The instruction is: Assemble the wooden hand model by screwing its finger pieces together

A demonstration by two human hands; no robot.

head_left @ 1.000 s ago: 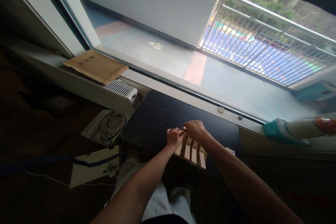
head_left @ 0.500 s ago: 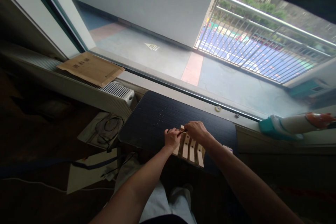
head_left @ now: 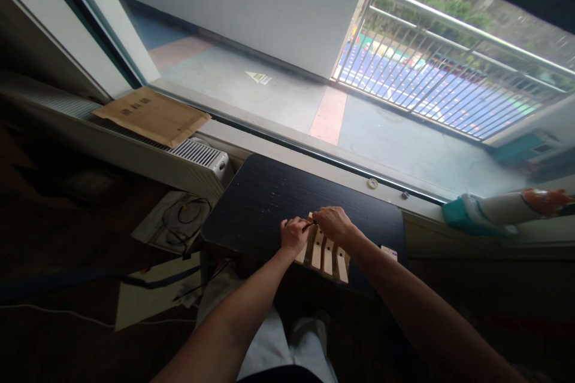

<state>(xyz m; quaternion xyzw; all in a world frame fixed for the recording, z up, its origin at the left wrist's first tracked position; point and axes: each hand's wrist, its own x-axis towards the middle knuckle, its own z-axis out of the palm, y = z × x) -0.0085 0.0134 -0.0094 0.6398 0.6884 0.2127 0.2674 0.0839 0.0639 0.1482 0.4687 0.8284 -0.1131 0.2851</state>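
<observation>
Several pale wooden strips (head_left: 328, 260) with dark round holes lie side by side near the front edge of a black table (head_left: 238, 203). At their left end my left hand (head_left: 295, 233) is closed, its fingertips pinched together beside the wood. My right hand (head_left: 333, 223) curls over the upper ends of the strips, fingers closed and almost meeting the left fingertips. A small dark thing shows between the two hands, too small to name. My fingers hide what each hand grips.
Small pale crumbs (head_left: 272, 194) are scattered on the tabletop. A phone-like flat object (head_left: 389, 252) lies at its right edge. A tape roll (head_left: 372, 183) sits on the windowsill. To the left, a brown envelope (head_left: 153, 115) rests on a radiator (head_left: 204, 155).
The right hand has shifted very slightly left toward the left hand. The left hand and wooden strips stay nearly in place; the view has moved a little.
</observation>
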